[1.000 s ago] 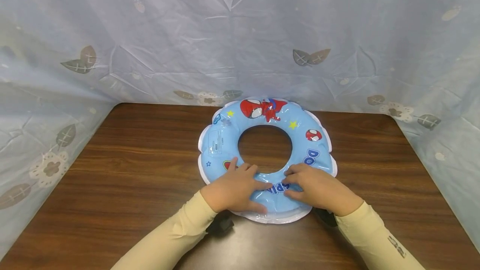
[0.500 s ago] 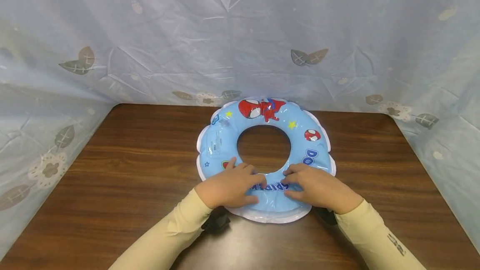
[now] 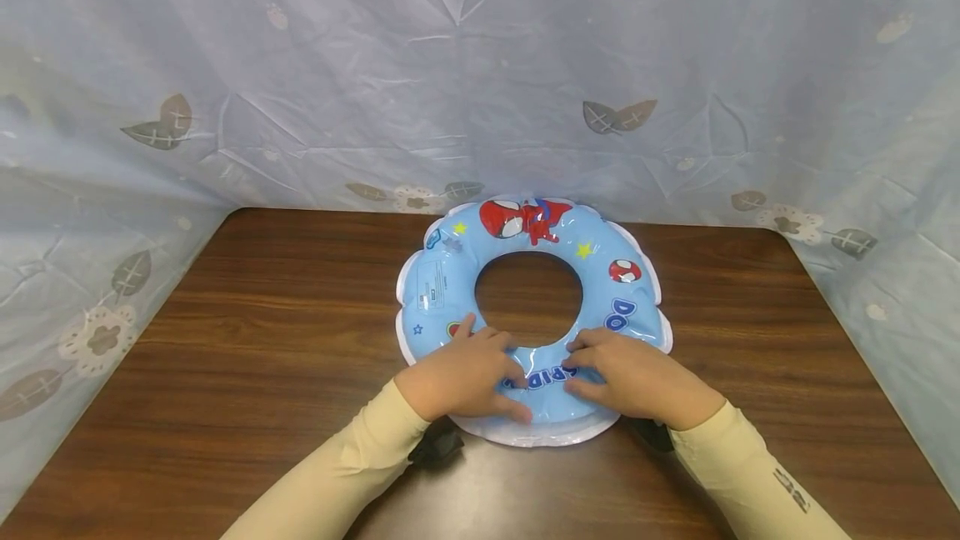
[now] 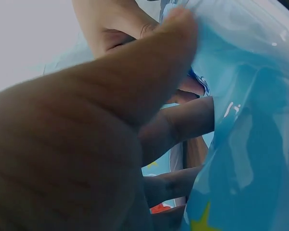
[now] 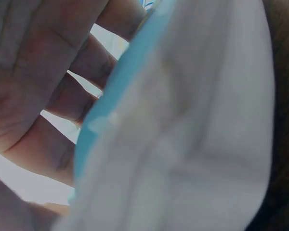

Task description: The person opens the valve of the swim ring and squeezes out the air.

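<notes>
A light-blue inflatable swim ring [image 3: 618, 273] with a white scalloped edge lies flat at the middle of the table, printed with red cartoon figures, yellow stars and blue letters. My left hand [image 3: 465, 373] rests on its near left part, thumb apart from the fingers. Over the near right part, my right hand [image 3: 637, 373] touches the ring with bent, spread fingers. In the left wrist view, fingers [image 4: 188, 118] meet the shiny blue vinyl [image 4: 250, 144]. The right wrist view has the ring's whitish seam [image 5: 192, 144] close up, with fingertips against the blue side.
The brown wood-grain table [image 3: 300, 315] reaches toward a pale grey-blue curtain [image 3: 525, 65] with leaf and flower prints, which hangs behind and at both sides. A dark wrist device [image 3: 435, 446] sits under the left cuff.
The left hand shifts slightly left, then slightly back, its thumb moving up and down over the ring. The right hand and the ring stay nearly where they were.
</notes>
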Demonstrator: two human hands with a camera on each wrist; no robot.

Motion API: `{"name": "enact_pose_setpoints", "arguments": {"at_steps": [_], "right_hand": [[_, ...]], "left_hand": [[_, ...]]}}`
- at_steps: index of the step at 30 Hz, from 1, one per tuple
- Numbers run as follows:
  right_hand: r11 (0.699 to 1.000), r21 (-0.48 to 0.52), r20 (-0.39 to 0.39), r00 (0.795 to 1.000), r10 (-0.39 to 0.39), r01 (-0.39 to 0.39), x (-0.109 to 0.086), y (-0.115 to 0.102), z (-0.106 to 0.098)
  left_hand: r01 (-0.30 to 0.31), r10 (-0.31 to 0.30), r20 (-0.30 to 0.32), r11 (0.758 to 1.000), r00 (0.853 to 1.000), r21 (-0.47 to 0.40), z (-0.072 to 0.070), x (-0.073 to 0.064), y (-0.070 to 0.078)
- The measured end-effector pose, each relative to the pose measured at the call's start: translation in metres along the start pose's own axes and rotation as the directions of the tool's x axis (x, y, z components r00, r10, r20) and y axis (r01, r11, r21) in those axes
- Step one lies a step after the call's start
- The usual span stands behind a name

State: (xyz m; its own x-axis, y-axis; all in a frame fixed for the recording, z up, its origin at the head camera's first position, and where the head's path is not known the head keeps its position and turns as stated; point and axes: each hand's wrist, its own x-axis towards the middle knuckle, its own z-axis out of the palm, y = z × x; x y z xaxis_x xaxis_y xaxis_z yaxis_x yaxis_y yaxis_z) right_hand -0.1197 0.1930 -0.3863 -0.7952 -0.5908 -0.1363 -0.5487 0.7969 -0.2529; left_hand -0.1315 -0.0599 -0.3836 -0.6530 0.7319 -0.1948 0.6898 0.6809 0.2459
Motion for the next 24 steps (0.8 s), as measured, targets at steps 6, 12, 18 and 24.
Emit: {"name": "enact_pose_setpoints", "arguments": {"at_steps": [6, 12, 18, 24], "right_hand": [[1.000, 0.003, 0.004, 1.000, 0.003, -0.003, -0.0004, -0.0005, 0.0002], [1.000, 0.000, 0.007, 1.000, -0.008, 0.008, 0.0003, 0.0007, 0.0009], [1.000, -0.011, 0.003, 1.000, -0.018, 0.018, -0.0001, 0.0009, 0.0018], [1.000, -0.015, -0.005, 1.000, -0.028, 0.028, 0.0001, -0.0007, 0.0014]], "left_hand": [[0.011, -0.011, -0.004, 1.000, 1.000, 0.019, 0.0018, 0.0002, 0.0011], [0.023, -0.023, 0.014, 1.000, 1.000, -0.014, 0.0011, 0.0013, 0.0018], [0.037, -0.037, 0.005, 0.999, 0.999, 0.020, 0.0050, 0.0055, 0.0027], [0.059, -0.060, 0.008, 0.996, 0.998, 0.061, 0.0066, 0.0073, 0.0050]]}}
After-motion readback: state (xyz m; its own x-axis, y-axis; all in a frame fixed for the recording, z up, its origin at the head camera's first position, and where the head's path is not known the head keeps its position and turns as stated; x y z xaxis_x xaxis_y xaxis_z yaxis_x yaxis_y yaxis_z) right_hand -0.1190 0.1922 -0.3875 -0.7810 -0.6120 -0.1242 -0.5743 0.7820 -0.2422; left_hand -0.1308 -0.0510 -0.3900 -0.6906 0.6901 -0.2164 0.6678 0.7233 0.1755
